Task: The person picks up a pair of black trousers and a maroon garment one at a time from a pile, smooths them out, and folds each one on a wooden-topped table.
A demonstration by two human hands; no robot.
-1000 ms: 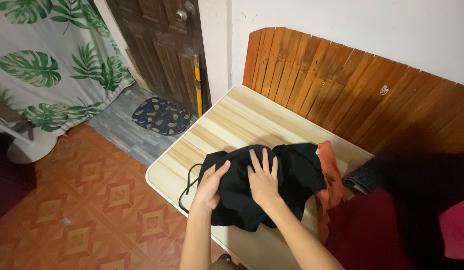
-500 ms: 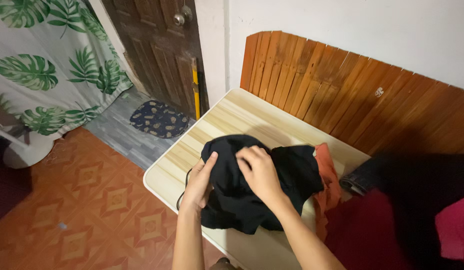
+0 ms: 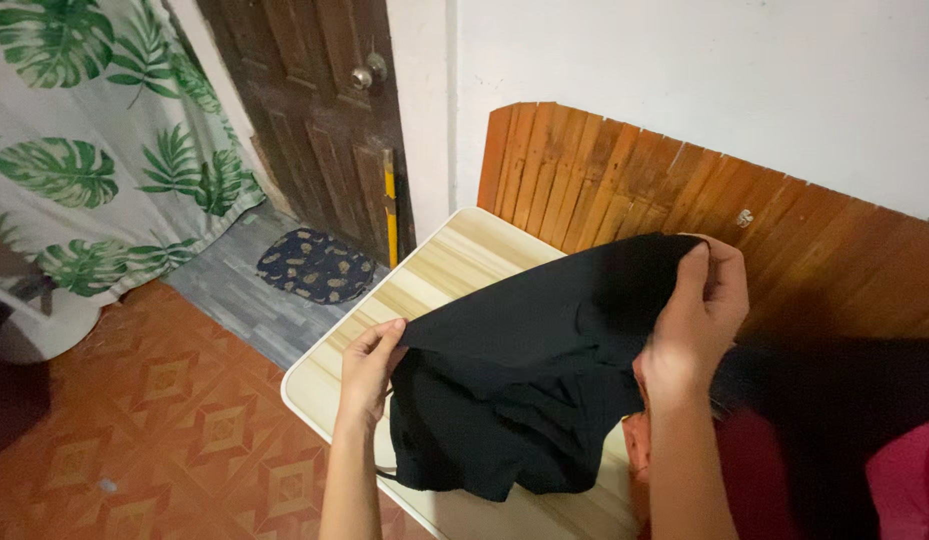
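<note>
Lifted off the table [image 3: 454, 255], the black garment [image 3: 524, 370] hung stretched between left hand [image 3: 367, 370] and right hand [image 3: 696, 318], both sets of fingers pinching its top edge.

Head camera looks steeply down (close) at table [image 3: 454, 262].

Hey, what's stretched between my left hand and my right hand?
In the head view, a black garment spans the gap: the left hand pinches one end of its top edge, the right hand grips the other end higher, above the light wooden table.
</note>
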